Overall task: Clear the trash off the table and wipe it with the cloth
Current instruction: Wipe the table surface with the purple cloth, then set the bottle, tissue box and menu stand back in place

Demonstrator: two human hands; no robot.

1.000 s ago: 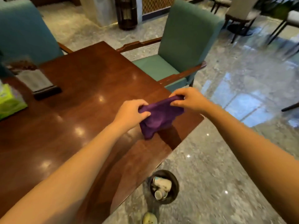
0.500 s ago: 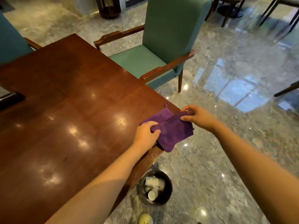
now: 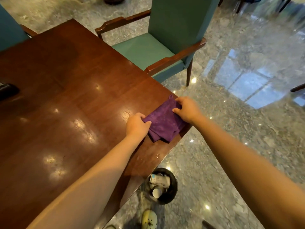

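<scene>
A folded purple cloth (image 3: 165,123) lies on the near right corner of the glossy brown wooden table (image 3: 66,100). My left hand (image 3: 137,125) grips the cloth's left edge. My right hand (image 3: 187,109) pinches its far right edge at the table's corner. On the floor beside the table stands a small black trash bin (image 3: 173,194) holding paper cups (image 3: 159,180).
A green armchair (image 3: 156,48) with wooden arms stands against the table's far right side. Another teal chair (image 3: 9,32) is at the far left. A dark object (image 3: 7,91) sits at the table's left edge. My shoe (image 3: 149,219) is near the bin on the shiny stone floor.
The cloth came down from hanging off the corner and now lies flat on the tabletop, both hands still on it. The view tilted down and right, and the items at the left left the frame.
</scene>
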